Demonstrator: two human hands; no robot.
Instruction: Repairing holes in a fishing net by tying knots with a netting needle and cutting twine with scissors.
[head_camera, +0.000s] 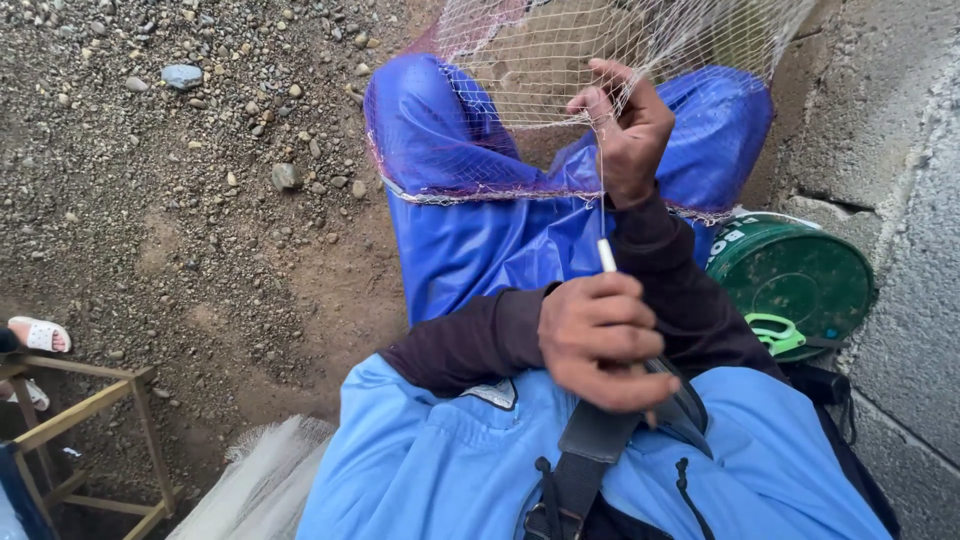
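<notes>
Fishing net (560, 70), pale mesh with a purplish edge, is draped over the person's knees in shiny blue trousers (480, 240), and the far hand has its grip right in it: the right hand (628, 130) has fingers curled and pinched on a bit of mesh near the net's lower border. From that grip a thin line runs straight down toward the other hand. The left hand (600, 345) sits closer to the body, fist closed around a slim white netting needle (606, 255) whose tip pokes up out of the grip; how much of the tool is hidden in the fist I can't really tell. Off to the right-hand side of the left grip, on the ground by a concrete wall (900, 250), there's a green bucket lid (795, 275) with green-handled scissors (775, 332) lying on its edge. Away on the other side of both grips is gravelly dirt (180, 200), a wooden frame (90, 440) and someone's foot in a white sandal (38, 333).
</notes>
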